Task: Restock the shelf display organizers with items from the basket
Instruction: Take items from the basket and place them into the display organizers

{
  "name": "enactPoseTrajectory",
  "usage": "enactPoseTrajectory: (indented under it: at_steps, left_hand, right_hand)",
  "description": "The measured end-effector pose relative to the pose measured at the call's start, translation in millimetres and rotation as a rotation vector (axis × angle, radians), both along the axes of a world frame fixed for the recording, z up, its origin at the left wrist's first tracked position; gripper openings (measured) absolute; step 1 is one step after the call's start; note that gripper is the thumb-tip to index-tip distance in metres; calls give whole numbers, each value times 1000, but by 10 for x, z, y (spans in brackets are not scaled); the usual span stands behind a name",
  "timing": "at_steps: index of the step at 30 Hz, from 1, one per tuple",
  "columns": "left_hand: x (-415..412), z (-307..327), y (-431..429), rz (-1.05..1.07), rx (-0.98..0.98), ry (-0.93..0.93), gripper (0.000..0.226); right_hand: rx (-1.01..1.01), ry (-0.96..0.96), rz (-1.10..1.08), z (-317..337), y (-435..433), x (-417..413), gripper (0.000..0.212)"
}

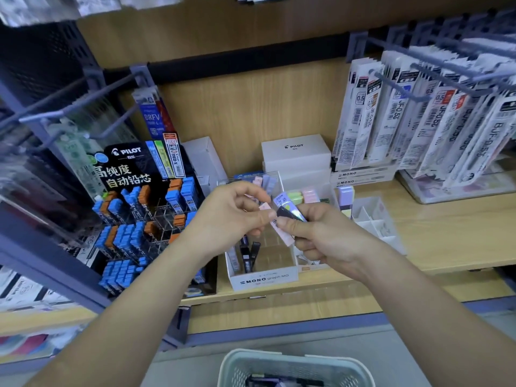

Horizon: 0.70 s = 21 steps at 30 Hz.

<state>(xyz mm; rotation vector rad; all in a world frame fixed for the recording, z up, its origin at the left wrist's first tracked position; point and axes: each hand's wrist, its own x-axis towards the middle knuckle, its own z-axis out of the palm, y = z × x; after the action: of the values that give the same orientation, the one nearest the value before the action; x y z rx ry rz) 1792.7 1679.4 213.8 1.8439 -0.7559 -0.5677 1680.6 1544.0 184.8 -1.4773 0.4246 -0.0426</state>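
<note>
as left hand and right hand pinch cases, box hugs shelf edge

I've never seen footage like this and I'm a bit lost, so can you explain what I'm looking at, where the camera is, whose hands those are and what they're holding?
There is no machine here. This is one picture from a wide-angle camera worn on a person's head, looking forward and down, so the two arms reaching in from the bottom are that person's own. The left hand and the right hand together pinch a small bunch of slim cases, one pink and one dark, above a white MONO box on a wooden shelf. To the left stands a black Pilot display full of blue and orange lead cases. Refill packs hang from hooks at the upper right. At the bottom edge is a pale basket with more items inside.
</note>
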Motion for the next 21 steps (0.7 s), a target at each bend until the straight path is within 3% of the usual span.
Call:
enactPoseTrajectory:
  at_steps: [7,14,19,21]
  left_hand:
    - [94,3,74,43,-14,62,15]
    - [40,-18,84,-50,102,106,16]
    - [-78,-70,17,-162,68,47,60]
    - [-55,-34,27,-136,46,23,50]
  right_hand:
    - [214,17,-43,24,-48,22,9]
    - [288,-65,-257,-15,-91,61,8]
    - [214,-76,-226,-59,52,131,3]
    - [216,-75,-238,-40,45,140,4]
